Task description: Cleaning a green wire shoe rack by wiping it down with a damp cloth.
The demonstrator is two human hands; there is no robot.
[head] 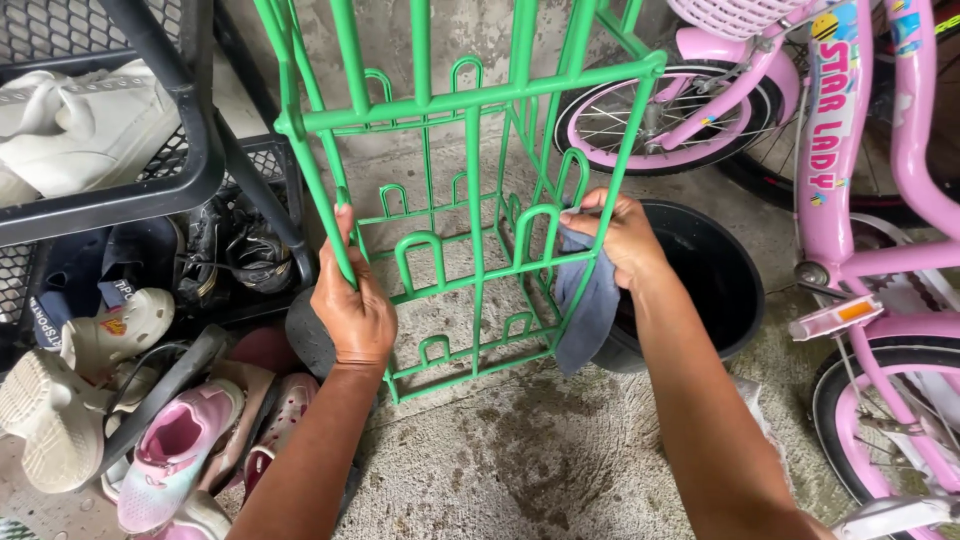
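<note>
Head camera, desk one: What do the hands hold?

Desk two: The left hand is clamped round the green wire rack's left post at nine o'clock. The right hand, at three o'clock, presses a blue-grey cloth onto the right post. A black bucket stands just behind; pink bicycle at two o'clock, shoes at eight.

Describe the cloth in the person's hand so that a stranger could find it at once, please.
Start at the tall green wire rack standing on the concrete floor. At its right upright, in front of a black bucket, the right hand presses a cloth against the bar. It is the only soft, grey-blue thing hanging there.
</note>
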